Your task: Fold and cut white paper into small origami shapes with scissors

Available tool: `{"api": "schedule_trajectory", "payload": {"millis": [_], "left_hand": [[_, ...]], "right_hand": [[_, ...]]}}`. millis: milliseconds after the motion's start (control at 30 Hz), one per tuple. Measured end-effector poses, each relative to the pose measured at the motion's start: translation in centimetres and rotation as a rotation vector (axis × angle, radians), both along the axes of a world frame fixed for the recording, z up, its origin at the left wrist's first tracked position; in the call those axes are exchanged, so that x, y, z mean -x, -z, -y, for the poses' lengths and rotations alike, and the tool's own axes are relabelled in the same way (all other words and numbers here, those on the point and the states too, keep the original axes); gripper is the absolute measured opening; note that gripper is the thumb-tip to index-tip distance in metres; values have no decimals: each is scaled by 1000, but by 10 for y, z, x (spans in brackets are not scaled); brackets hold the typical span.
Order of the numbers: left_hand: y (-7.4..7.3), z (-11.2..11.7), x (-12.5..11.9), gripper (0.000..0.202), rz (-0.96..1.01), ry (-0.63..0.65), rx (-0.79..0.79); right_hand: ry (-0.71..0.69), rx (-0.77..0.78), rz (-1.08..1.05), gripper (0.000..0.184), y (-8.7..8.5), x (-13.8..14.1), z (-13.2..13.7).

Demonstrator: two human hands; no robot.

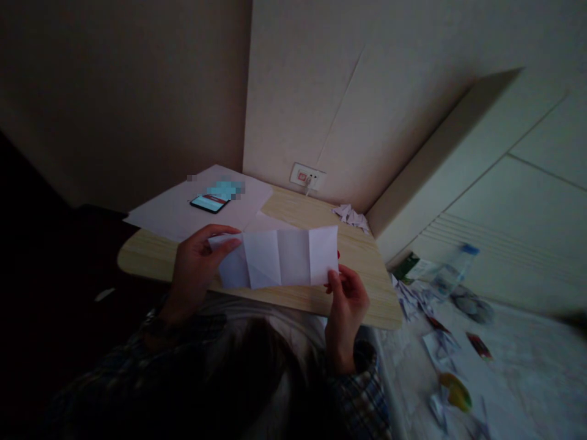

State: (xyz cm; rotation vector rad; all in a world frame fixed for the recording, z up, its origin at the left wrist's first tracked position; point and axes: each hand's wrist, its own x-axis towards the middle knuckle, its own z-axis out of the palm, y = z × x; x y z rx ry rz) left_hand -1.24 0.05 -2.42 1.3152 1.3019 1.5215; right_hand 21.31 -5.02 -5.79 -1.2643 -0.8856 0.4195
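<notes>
A creased strip of white paper (279, 258) is stretched between my two hands above the front of a small wooden table. Upright folds divide it into several panels that bend in a shallow zigzag. My left hand (198, 260) pinches its left end, thumb in front and fingers behind. At the lower right corner, my right hand (345, 293) grips it between thumb and fingers. Beyond the strip, a lit phone (211, 202) lies on large white sheets (158, 208), its far part blurred out.
The table's (367, 299) rounded edge is close to my body. Folded paper pieces (351, 217) lie at its back right, near a wall socket (308, 177) with a plug. On the bed (527, 366) to the right are a plastic bottle (454, 272), paper scraps and a yellow-green object (455, 392).
</notes>
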Motion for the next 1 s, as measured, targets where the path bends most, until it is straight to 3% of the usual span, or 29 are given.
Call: {"api": "schedule_trajectory", "payload": {"millis": [567,733,1000], "left_hand": [[0,-3,2,22,-216,-39,-91],[-1,-2,-1,16,-192,-29,-77],[1,3,0,9,-229,-81,-185]], "right_hand": [[-30,-10,-50,22,-1,3,0],[-28,-28,-56,20,2,2,-2],[-71,5,-57,24,0,2,-3]]}}
